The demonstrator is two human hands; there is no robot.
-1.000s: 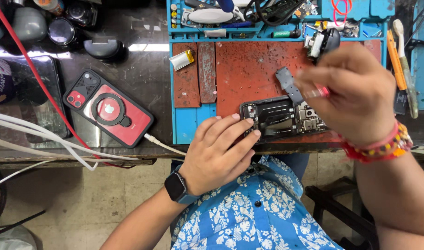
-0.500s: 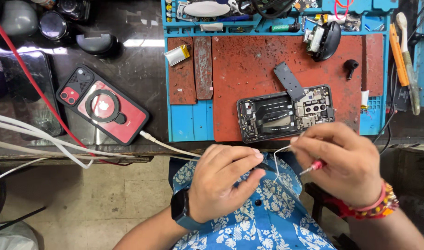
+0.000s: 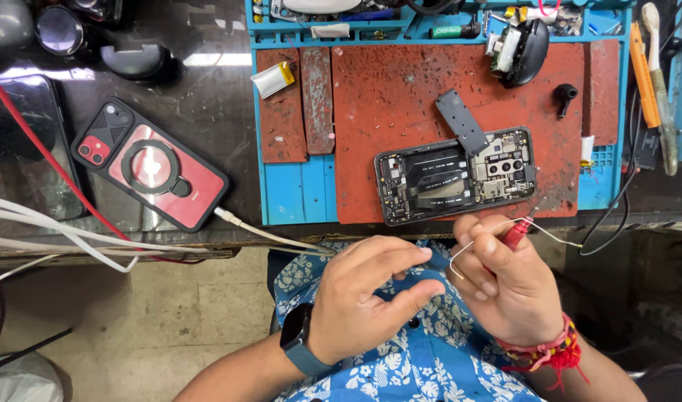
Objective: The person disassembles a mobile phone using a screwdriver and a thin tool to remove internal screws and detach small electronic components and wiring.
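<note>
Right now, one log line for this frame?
left hand: empty, open | right hand: red tool, thin wire | opened phone: on mat

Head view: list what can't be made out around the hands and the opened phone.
- Right hand: the red-handled tool is mostly hidden by the fingers; its tip is too small to identify.
- Thin wire: where it ends past the hand is unclear.
- Left hand: the palm faces away, so anything in it is hidden.
- Opened phone: the board parts are too small to tell apart.
- Blue tray: cut off by the top edge.

red-cased phone (image 3: 149, 165), small battery (image 3: 272, 79), black earbud case (image 3: 525, 46)
</note>
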